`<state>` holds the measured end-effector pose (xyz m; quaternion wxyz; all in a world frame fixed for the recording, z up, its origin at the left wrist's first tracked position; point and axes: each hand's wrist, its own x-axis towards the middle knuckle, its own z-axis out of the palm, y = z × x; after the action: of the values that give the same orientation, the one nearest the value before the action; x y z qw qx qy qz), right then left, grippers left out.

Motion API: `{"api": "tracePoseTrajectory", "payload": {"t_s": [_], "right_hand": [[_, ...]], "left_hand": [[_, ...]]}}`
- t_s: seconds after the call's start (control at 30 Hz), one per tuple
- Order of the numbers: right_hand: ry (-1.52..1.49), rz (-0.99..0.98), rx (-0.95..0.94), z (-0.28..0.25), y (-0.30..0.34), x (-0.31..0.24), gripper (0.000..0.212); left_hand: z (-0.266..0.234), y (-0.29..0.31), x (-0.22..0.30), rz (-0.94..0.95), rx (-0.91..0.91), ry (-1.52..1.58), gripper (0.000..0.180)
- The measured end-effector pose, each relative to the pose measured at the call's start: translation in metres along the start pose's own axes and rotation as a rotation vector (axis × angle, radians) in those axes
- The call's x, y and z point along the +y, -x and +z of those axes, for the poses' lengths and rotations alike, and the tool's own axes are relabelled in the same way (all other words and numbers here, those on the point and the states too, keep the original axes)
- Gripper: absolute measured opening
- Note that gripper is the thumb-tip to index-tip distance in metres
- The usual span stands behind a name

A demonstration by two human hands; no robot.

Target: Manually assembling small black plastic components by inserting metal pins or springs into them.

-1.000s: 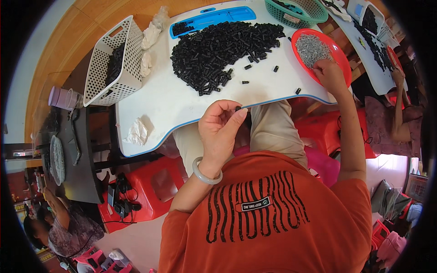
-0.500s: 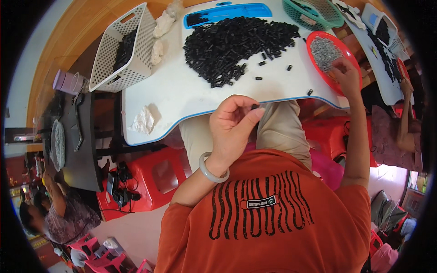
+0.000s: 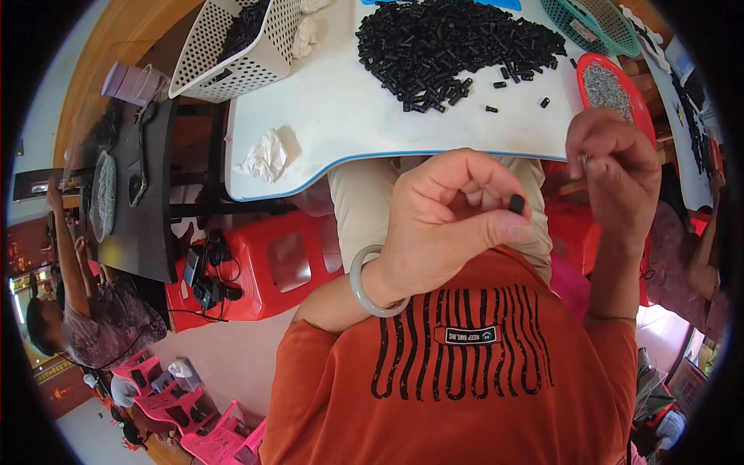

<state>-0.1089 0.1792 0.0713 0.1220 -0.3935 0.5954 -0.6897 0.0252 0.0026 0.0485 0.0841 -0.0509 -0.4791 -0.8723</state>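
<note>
My left hand (image 3: 449,221) is raised close to my chest and pinches a small black plastic tube piece (image 3: 516,204) between thumb and fingers; a pale green bangle circles that wrist. My right hand (image 3: 612,170) is lifted beside it, pinching a tiny silver metal part (image 3: 583,159). A large heap of the same black pieces (image 3: 449,46) lies on the white table (image 3: 333,116) in front of me. To the right sits a red dish (image 3: 612,89) filled with small grey metal parts.
A white perforated basket (image 3: 232,46) with black pieces stands at the table's left, a crumpled tissue (image 3: 265,155) near the front edge, a teal basket (image 3: 601,23) far right. Red plastic stools (image 3: 256,263) sit below. Another person (image 3: 93,318) works at a dark table on the left.
My right hand left the red dish and came up toward my left hand with a small metal part. My left hand rose closer to my chest, still holding a black piece.
</note>
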Motion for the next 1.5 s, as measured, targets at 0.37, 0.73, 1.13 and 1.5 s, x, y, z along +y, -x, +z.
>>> {"api": "tracePoseTrajectory", "payload": {"t_s": [0.37,0.73,1.13,1.5], "right_hand": [[-0.247,-0.135,0.0,0.046,0.003,-0.006,0.015],[-0.342,-0.089,0.038,0.059,0.011,0.0,0.013],[-0.029,-0.253,-0.013,0.065,0.007,-0.002,0.014],[0.18,-0.354,-0.042,0.064,0.002,0.001,0.018]], "left_hand": [[0.002,0.006,0.011,-0.049,-0.055,0.173,0.02],[-0.007,-0.002,-0.01,-0.07,-0.028,0.514,0.018],[-0.002,0.0,-0.01,-0.128,-0.059,0.762,0.012],[-0.001,-0.001,-0.014,-0.102,0.043,0.767,0.01]]}}
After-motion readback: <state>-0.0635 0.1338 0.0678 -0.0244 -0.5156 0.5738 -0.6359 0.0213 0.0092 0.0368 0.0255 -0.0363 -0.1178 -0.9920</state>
